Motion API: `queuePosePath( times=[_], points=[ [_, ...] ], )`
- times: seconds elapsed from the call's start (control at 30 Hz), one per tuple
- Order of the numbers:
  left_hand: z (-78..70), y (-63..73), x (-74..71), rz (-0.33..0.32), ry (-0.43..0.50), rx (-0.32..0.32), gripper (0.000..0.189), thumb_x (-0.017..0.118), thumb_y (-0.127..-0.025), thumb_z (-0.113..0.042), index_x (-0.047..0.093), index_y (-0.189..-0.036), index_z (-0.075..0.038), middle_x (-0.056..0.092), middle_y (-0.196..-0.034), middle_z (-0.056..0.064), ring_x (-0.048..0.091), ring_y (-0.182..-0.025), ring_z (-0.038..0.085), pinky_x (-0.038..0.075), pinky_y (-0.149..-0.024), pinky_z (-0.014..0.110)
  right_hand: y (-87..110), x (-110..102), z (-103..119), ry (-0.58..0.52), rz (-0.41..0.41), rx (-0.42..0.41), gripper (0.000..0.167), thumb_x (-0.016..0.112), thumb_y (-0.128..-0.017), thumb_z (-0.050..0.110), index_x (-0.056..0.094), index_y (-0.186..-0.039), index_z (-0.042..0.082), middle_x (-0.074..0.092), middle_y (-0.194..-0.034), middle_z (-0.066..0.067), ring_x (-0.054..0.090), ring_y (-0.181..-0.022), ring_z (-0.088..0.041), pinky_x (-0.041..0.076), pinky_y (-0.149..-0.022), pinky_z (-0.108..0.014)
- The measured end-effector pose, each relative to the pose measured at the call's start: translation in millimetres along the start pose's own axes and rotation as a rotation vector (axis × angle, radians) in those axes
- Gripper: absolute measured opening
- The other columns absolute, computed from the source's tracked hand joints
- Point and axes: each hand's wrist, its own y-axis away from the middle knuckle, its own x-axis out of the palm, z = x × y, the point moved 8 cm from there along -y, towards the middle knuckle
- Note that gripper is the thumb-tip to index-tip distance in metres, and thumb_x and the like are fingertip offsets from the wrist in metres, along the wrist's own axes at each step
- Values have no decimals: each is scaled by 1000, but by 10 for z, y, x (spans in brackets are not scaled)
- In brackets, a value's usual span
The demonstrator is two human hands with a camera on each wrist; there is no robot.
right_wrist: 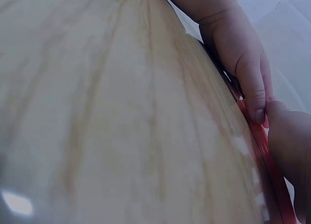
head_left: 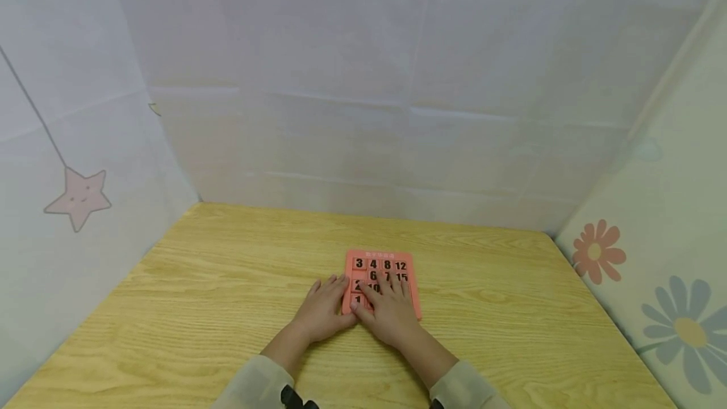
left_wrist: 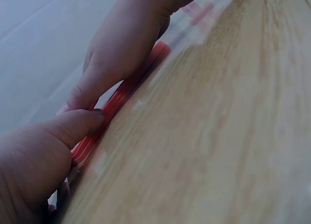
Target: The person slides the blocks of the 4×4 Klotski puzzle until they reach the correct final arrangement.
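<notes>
A pink sliding number puzzle point(head_left: 380, 265) lies flat on the table, its black-numbered tiles facing up. The top row reads 3, 4, 8, 12, and a gap shows at the left of the second row. My left hand point(head_left: 322, 311) holds the puzzle's near left corner, with its fingers along the left side and the thumb point(left_wrist: 90, 118) at the front edge. Over the lower right tiles lies my right hand point(head_left: 392, 314), fingers spread and fairly straight, thumb close to the 1 tile. It hides several tiles in the lower rows.
The wood-grain table point(head_left: 227, 270) extends around the puzzle on all sides. A pale cloth backdrop point(head_left: 341, 81) rises behind it, with printed side panels at left and right. Light sleeves point(head_left: 255, 384) and black straps point(head_left: 292, 398) are at the wrists.
</notes>
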Motion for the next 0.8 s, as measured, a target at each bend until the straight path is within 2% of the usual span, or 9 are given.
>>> queuePosePath(
  times=[0.8],
  points=[
    [14, -10, 15, 8, 12, -7, 84, 67, -86, -53, 43, -146, 0, 44, -152, 17, 33, -145, 38, 19, -120, 60, -159, 17, -60, 44, 8, 36, 62, 36, -98, 63, 47, -147, 27, 28, -161, -14, 15, -151, -41, 16, -121, -62]
  ],
)
